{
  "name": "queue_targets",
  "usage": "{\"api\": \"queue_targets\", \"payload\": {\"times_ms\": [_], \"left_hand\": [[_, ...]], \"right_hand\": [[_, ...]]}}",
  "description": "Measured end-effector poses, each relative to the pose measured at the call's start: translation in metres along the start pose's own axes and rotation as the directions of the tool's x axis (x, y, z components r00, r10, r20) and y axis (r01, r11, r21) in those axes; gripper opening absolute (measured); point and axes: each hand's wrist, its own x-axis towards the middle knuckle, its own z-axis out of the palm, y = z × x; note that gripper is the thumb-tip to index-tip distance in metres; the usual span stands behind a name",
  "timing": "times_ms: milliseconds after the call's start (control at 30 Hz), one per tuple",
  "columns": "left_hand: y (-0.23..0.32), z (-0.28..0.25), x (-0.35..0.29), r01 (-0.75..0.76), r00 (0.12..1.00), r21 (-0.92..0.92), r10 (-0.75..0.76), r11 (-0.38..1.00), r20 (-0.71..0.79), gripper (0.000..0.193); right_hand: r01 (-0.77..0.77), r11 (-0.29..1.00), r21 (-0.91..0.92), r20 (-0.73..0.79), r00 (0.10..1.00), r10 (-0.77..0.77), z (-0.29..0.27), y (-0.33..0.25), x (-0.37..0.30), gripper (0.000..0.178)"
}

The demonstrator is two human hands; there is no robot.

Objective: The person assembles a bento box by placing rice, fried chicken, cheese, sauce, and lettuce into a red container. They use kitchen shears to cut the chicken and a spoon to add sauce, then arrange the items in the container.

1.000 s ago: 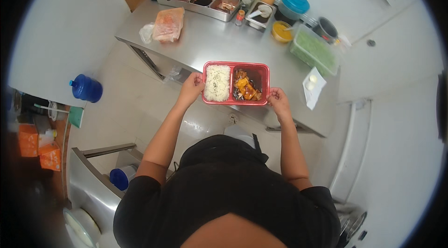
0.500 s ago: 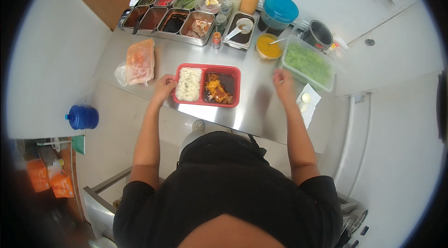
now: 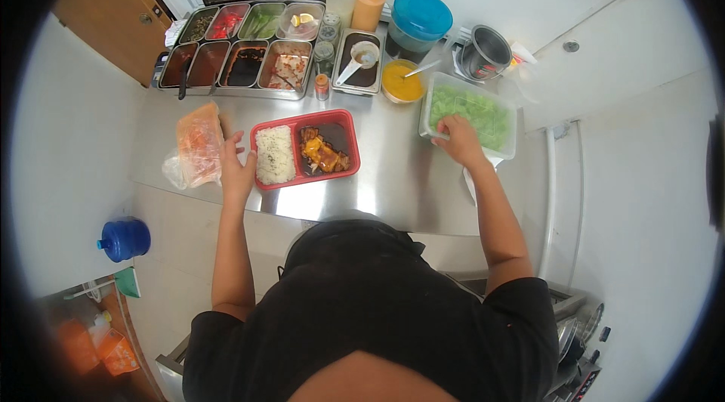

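A red two-part meal tray (image 3: 305,180) lies on the steel counter, with white rice (image 3: 275,154) flecked with dark bits on its left side. The other side has browned, glazed meat (image 3: 323,151) in dark sauce. My left hand (image 3: 238,164) is open beside the tray's left edge, its fingers apart and nothing in them. At the near left corner of a clear plastic container (image 3: 504,149), my right hand (image 3: 461,141) curls its fingers over the rim, thumb on the near side. Chopped lettuce (image 3: 468,106) fills that container; the fingertips are partly hidden at the rim.
A bagged orange-pink food pack (image 3: 199,145) lies left of the tray. Behind stand steel topping pans (image 3: 264,92), two squeeze bottles (image 3: 355,5), a sauce pan with a scoop (image 3: 359,62), a yellow sauce bowl (image 3: 400,83), a blue-lidded tub (image 3: 420,17) and a dark pot (image 3: 487,52).
My right hand has gone from left of the lettuce container to its near corner. My left hand has come off the tray's edge and spread its fingers. The whole view has shifted.
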Motion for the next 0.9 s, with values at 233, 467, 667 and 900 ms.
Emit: {"api": "queue_targets", "payload": {"times_ms": [233,467,667,900], "left_hand": [[0.106,0.055,-0.015,-0.250,0.913,-0.259,0.316,0.933,0.258,0.046],[0.145,0.133,-0.017,0.105,0.655,-0.392,0.233,0.914,0.719,0.059],[0.144,0.199,-0.019,0.182,0.577,-0.279,0.127,0.943,0.807,0.058],[0.148,0.215,-0.016,0.321,0.490,-0.180,-0.001,0.930,0.871,0.052]], "right_hand": [[-0.029,1.000,0.007,-0.429,0.903,0.029,0.001,0.028,0.097,0.030],[-0.211,0.966,-0.147,-0.568,0.818,0.092,0.051,0.015,0.109,0.029],[-0.012,1.000,0.020,-0.631,0.776,0.022,0.068,-0.026,0.066,0.020],[0.010,0.992,0.123,-0.593,0.802,0.065,0.066,-0.041,0.047,0.017]]}}
